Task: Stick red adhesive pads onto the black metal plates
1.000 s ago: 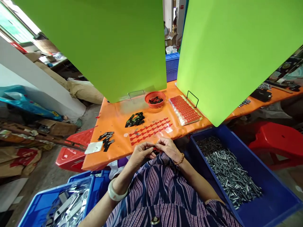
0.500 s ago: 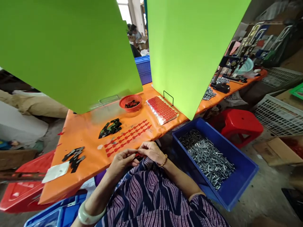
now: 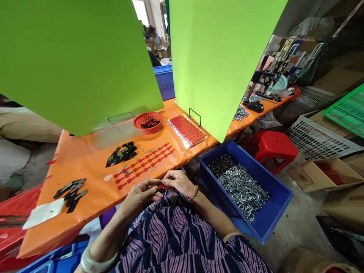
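Note:
My left hand [image 3: 142, 192] and my right hand [image 3: 179, 181] meet at the table's front edge, above my lap. Pinched between their fingertips is a small red piece [image 3: 161, 187], mostly covered by the fingers. Just beyond the hands, small flat red pieces [image 3: 145, 163] lie in rows on the orange table. Left of these rows are a pile of dark, glossy flat pieces [image 3: 122, 153] and a second group of black flat pieces [image 3: 72, 194]. A red basket [image 3: 148, 129] holds more dark pieces. Behind the right hand, red pieces cover a tray [image 3: 187, 131].
A blue bin [image 3: 274, 216] of metal pins stands at my right, below table height. Tall green panels [image 3: 227, 57] rise behind the orange table [image 3: 93, 206]. A white paper [image 3: 45, 212] lies at the left. A red stool [image 3: 274, 146] is beyond the bin.
The camera has turned slightly right, so the table and bin appear further left. Both hands stay together on the red piece, with little change in the fingers.

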Available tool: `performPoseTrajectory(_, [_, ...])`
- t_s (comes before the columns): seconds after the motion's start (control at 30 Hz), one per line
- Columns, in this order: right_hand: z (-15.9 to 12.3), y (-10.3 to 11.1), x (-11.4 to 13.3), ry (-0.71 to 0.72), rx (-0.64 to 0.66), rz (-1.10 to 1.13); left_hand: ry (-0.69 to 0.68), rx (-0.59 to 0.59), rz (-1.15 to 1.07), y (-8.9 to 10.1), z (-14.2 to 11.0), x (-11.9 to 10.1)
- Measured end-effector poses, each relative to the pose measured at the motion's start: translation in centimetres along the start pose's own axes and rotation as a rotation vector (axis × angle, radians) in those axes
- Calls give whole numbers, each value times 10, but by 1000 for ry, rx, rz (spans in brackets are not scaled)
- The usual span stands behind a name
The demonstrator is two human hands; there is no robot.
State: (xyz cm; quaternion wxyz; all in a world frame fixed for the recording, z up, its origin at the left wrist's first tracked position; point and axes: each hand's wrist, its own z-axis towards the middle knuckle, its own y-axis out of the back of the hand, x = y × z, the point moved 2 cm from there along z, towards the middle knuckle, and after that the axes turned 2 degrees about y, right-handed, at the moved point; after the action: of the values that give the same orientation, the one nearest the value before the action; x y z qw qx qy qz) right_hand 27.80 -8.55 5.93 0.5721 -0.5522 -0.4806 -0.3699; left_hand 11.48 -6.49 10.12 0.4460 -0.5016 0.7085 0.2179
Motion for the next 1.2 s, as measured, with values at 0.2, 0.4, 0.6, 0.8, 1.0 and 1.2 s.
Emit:
performPoseTrajectory(0.2, [5, -2, 1, -71, 27, 44, 8, 61, -71, 7, 6, -3])
performPoseTrajectory(0.4, [22, -5, 2, -121, 119, 26, 34, 86, -60, 26, 21, -7])
performPoseTrajectory(0.6, [54, -11, 13, -180, 151, -34, -40, 6, -119, 55, 35, -10])
performPoseTrajectory(0.8, [136, 2, 37, -98, 27, -121, -87, -186, -273, 104, 33, -11])
performPoseTrajectory(1.0, [241, 16, 65, 120, -256, -234, -75, -327, -358, 152, 22, 8])
performPoseTrajectory(1.2, [263, 4, 22, 79, -269, -469, -135, -569, -331, 184, 21, 31])
